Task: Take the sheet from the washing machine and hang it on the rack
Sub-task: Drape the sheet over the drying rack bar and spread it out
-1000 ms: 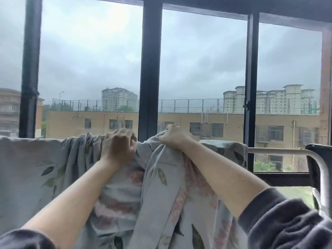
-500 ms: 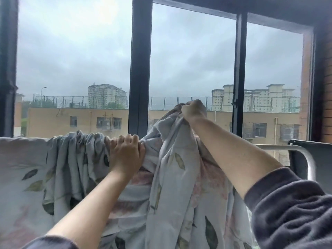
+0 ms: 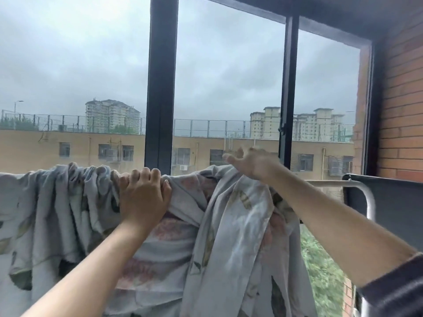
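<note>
Mid-frame the left hand (image 3: 143, 195) curls its fingers over the bunched sheet (image 3: 57, 202), pinning it on the rack (image 3: 332, 183) rail, while the right hand (image 3: 254, 163), just right of centre, hovers empty and loose-fingered, probably to spread the fold rightward.

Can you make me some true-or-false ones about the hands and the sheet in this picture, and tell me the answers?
1. The left hand grips the sheet at the top of the rack. True.
2. The right hand is squeezing the sheet in a fist. False: its fingers are spread open and grip nothing.
3. The sheet is plain white. False: it has leaves and pink flowers on it.
4. The right end of the rack is bare. True.
</note>
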`<action>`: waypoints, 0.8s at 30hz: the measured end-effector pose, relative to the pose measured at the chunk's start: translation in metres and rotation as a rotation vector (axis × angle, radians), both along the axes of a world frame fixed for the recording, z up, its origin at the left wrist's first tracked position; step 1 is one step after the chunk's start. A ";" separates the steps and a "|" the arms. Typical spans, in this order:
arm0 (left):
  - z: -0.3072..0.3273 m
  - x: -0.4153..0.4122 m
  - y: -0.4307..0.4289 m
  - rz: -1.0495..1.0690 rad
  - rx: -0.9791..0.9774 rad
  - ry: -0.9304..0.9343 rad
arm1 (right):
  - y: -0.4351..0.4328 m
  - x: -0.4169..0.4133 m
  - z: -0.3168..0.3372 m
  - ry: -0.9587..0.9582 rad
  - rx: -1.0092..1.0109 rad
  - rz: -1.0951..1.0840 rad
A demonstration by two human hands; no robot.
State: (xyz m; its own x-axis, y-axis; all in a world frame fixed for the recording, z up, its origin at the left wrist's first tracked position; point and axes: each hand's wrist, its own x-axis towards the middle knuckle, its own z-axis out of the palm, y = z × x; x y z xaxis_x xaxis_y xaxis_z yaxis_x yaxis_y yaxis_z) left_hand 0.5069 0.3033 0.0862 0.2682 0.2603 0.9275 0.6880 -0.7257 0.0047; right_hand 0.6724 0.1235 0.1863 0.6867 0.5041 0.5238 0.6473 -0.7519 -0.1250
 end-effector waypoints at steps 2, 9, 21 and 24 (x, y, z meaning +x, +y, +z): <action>0.001 0.002 -0.003 0.011 -0.007 -0.005 | 0.001 -0.027 -0.017 -0.081 -0.184 -0.051; -0.001 0.000 -0.008 0.000 -0.029 0.014 | -0.017 -0.023 -0.016 -0.079 0.128 0.198; -0.002 -0.002 0.000 -0.079 -0.075 0.015 | -0.044 0.027 -0.012 0.155 0.111 0.066; -0.003 -0.006 0.008 -0.062 -0.069 0.045 | -0.051 0.007 -0.023 0.122 -0.064 -0.015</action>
State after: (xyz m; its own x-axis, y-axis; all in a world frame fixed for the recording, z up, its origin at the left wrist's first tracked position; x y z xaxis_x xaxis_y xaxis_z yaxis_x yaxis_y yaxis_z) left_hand 0.5012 0.3112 0.0828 0.3265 0.3052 0.8945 0.6426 -0.7657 0.0267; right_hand 0.6792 0.0721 0.1632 0.7507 0.5231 0.4035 0.6192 -0.7701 -0.1537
